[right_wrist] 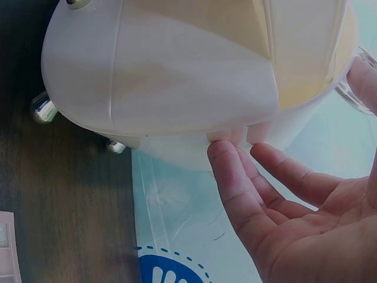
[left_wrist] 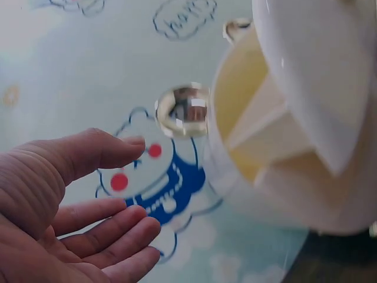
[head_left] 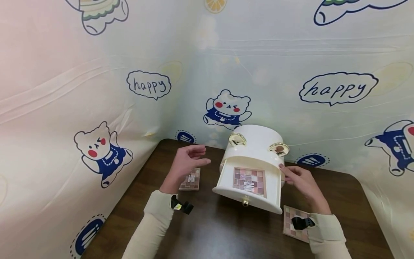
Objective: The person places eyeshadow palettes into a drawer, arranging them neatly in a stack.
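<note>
A white round-topped storage box [head_left: 258, 133] stands with its drawer [head_left: 262, 206] pulled out toward me. Inside the drawer lies an eyeshadow palette [head_left: 249, 180] with lettering on it. To the left of the box, my left hand [head_left: 185, 162] hovers with fingers apart and nothing in them; the left wrist view shows the palm beside a round gold piece [left_wrist: 184, 110]. A second palette [head_left: 193, 180], marked BACK, lies below that hand, partly covered. My right hand [head_left: 300, 180] touches the box's right side with extended fingertips [right_wrist: 224, 156]. Under the right wrist is a third palette [head_left: 292, 213].
Two gold-rimmed round pieces [head_left: 237, 139] stick out from the box's upper front. A gold knob [head_left: 245, 203] is on the drawer front. The dark wooden table [head_left: 207, 230] meets a printed cloth backdrop [head_left: 181, 108] behind and at the sides.
</note>
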Motion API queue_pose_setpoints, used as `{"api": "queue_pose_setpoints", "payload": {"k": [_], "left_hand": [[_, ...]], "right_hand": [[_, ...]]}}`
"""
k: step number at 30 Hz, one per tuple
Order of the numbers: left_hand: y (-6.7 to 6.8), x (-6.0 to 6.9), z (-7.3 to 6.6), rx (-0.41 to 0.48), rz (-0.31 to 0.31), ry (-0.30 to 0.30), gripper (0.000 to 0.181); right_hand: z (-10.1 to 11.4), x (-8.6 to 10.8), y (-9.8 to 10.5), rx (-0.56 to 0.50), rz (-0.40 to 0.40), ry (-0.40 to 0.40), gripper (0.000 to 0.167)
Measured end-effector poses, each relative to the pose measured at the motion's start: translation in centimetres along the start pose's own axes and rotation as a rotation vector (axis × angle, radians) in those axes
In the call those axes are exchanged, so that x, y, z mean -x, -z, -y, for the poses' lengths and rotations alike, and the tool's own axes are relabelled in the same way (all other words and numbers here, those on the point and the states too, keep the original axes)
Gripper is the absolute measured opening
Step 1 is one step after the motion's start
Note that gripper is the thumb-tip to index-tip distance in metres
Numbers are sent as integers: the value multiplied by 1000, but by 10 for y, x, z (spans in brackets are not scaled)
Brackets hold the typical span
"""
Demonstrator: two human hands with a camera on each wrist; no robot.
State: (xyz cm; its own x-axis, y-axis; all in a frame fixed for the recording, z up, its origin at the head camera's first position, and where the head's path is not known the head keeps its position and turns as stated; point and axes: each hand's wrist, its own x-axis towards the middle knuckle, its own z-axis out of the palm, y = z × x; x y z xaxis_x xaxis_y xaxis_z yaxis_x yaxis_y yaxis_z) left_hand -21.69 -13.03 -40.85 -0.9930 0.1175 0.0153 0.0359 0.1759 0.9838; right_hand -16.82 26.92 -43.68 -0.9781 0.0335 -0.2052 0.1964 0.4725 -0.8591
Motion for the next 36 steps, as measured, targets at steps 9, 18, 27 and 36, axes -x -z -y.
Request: {"api": "queue_pose_setpoints", "payload": {"k": [9,18,27,36], "left_hand": [[25,-9,23,-257,-47,65,59],[45,-22,54,-491,-8,77,75],[63,-39,81,-586,82,102,93],[69,-50,111,-664,178,168,99]], "right_hand": [[1,1,0,16,1,-8,86],[0,1,0,8,2,-26,88],[1,2,0,-1,-7,-25,87],[0,1,0,-1,2,-23,87]]}}
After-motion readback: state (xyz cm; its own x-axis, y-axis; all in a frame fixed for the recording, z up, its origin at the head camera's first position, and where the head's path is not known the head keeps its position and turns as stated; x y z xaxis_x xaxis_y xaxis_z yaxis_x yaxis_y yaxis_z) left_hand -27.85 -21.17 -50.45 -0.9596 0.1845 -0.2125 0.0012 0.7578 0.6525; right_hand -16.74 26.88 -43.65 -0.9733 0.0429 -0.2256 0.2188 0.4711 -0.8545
